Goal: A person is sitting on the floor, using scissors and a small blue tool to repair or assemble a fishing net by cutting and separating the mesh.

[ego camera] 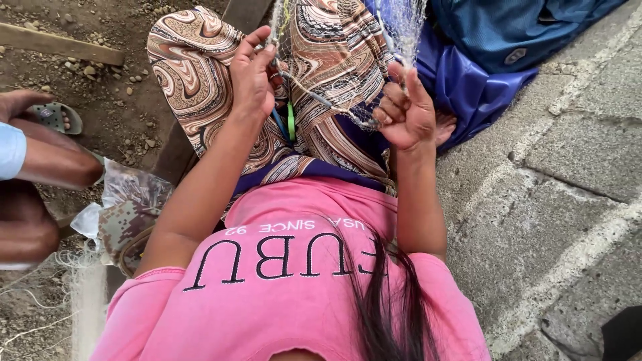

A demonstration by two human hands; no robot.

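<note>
Over the lap, seen from above: a seated person in patterned trousers (200, 73) works a fine fishing net (348, 40).

Net: pale, thin mesh draped over both knees, running up out of view.

Left hand (251, 77): raised over the net's left edge, fingers curled and pinching strands; a green and a blue stick (289, 120) hang just below it.

Right hand (404, 113): closed in a loose fist, a line of net gripped between thumb and fingers.

Risk, judged: the mesh is thin and pulled taut between the hands; a sharp tug could snap a strand, and loose threads could snag on fingers.

Bag (130, 200): clear crinkled plastic, left of the net and below it, holding something mottled brown; no label can be made out.

Blue cloth (481, 73): right of the net, with a small dark oval patch.

Other person's arm (47, 157): far left of the net, apart from it, near a sandal (57, 117).

Ground: dirt left of the net, concrete blocks (568, 167) right.
</note>
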